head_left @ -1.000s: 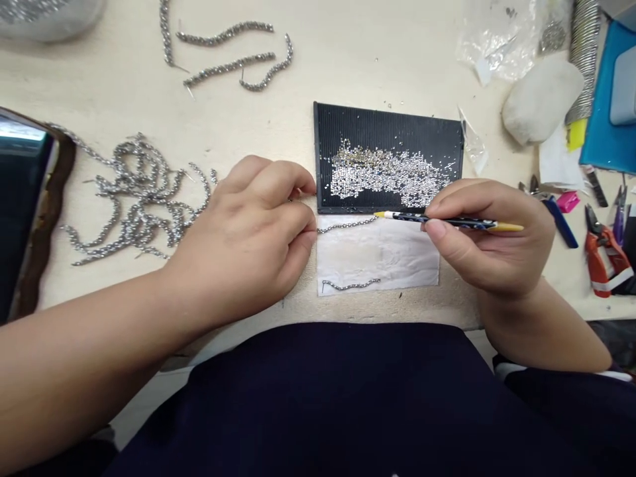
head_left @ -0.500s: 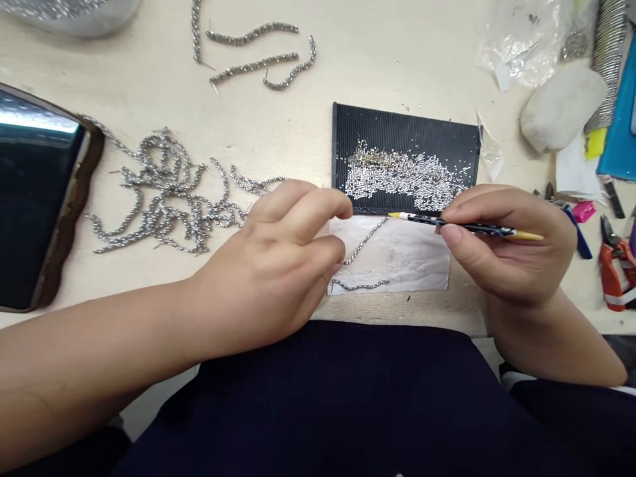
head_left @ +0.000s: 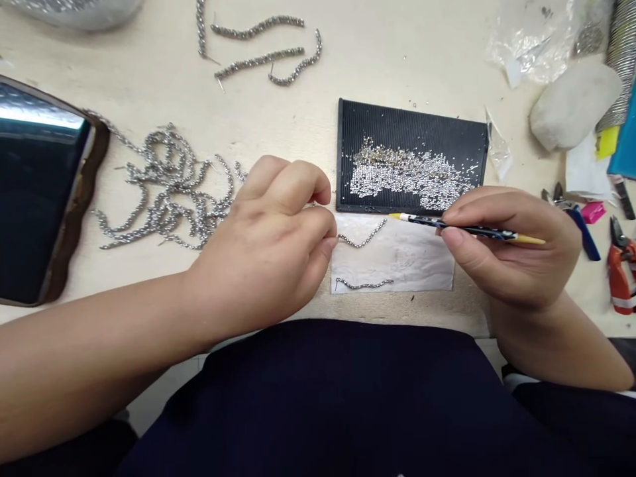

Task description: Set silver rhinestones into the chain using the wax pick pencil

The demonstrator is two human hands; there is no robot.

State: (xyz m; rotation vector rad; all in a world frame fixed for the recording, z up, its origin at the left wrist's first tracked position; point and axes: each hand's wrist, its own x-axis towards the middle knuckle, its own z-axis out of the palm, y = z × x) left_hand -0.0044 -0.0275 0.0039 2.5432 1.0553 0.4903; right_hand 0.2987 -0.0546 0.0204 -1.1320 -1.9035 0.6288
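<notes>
My left hand is closed, pinching one end of a short wavy silver strip that lies across a pale sheet. My right hand is closed around a dark pen-like picker, its yellow tip pointing left at the near edge of a black ridged tray. Several tiny silver beads are scattered on that tray. A second wavy silver strip lies at the sheet's near edge.
A heap of silver strips lies to the left, with more strips farther back. A dark glossy case stands at the far left. Red pliers, a white lump and plastic bags sit at the right.
My left hand lifted and turned the strip, then settled it back on the sheet with its free end pointing toward the picker's tip. My right hand hardly moved.
</notes>
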